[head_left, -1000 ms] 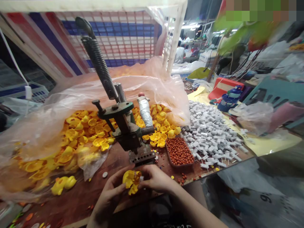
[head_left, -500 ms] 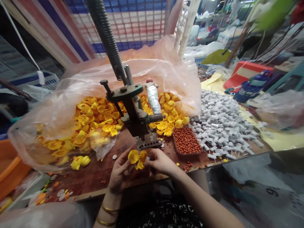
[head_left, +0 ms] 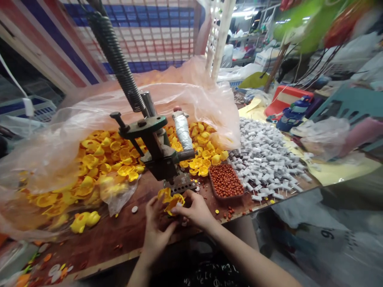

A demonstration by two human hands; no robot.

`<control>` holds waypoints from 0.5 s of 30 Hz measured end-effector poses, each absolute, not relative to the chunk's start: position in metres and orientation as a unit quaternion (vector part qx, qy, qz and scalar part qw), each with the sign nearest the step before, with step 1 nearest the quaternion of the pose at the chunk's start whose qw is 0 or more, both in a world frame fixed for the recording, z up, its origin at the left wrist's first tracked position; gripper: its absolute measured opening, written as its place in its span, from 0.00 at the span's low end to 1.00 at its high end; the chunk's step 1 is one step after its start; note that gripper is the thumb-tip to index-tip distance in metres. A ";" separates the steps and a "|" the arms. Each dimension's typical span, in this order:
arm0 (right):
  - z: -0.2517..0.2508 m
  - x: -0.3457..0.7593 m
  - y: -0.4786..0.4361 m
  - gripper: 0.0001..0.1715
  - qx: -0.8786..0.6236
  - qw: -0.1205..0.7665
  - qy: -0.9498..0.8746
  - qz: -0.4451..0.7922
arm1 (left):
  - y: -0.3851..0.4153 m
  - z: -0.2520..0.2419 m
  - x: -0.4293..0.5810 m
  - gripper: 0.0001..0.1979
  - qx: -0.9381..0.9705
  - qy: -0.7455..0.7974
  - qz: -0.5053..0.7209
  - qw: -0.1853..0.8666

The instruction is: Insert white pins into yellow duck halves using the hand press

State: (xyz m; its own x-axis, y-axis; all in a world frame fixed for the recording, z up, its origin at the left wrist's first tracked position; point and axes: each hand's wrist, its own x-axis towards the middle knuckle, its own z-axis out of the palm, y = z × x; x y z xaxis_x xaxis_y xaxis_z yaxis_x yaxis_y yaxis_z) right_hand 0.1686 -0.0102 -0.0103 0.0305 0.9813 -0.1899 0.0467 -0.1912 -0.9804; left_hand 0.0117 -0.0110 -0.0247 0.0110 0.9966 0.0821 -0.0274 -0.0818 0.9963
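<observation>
My right hand [head_left: 196,210] grips an open yellow plastic duck shell [head_left: 176,201], its thumb inside the hollow. The shell's cupped halves face up in front of the hand press. My left hand [head_left: 157,225] is at the shell's left side, thumb spread away from the fingers. Its fingertips are by the shell's left edge; whether they touch it is unclear. Just beyond the hands is the press's metal block [head_left: 181,184] with a row of holes, under the dark press head [head_left: 161,163]. A small pale piece shows near my right thumb, too small to name.
Yellow shells [head_left: 113,153] lie heaped in a clear plastic bag [head_left: 38,135]. A tray [head_left: 226,197] of red-brown beads stands right of the press, beside a pile of grey-white pieces with pins [head_left: 263,155]. A closed yellow duck [head_left: 85,221] lies front left. The press handle [head_left: 182,129] is silver-wrapped.
The view has shifted, so the bench sits further left in it. My left thumb has come away from the shell, and my right thumb is now inside it. The shell has turned.
</observation>
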 end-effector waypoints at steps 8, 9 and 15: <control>-0.011 0.279 0.014 0.12 -0.741 0.221 -0.623 0.120 | 0.005 -0.032 0.007 0.21 0.290 0.493 0.595 0.564; -0.014 0.291 0.019 0.13 -0.748 0.168 -0.635 0.092 | 0.008 -0.029 0.007 0.22 0.254 0.492 0.595 0.583; -0.017 0.300 0.027 0.06 -0.708 0.207 -0.668 0.094 | 0.008 -0.019 0.014 0.22 0.153 0.499 0.583 0.623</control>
State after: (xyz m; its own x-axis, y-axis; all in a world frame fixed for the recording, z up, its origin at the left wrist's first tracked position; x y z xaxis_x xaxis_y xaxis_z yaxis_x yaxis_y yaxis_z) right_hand 0.3002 0.0266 -0.0165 0.0888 0.9856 0.1438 0.9073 -0.0205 -0.4199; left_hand 0.0136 0.0083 -0.0194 -0.1777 0.8791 -0.4423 -0.5735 0.2727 0.7725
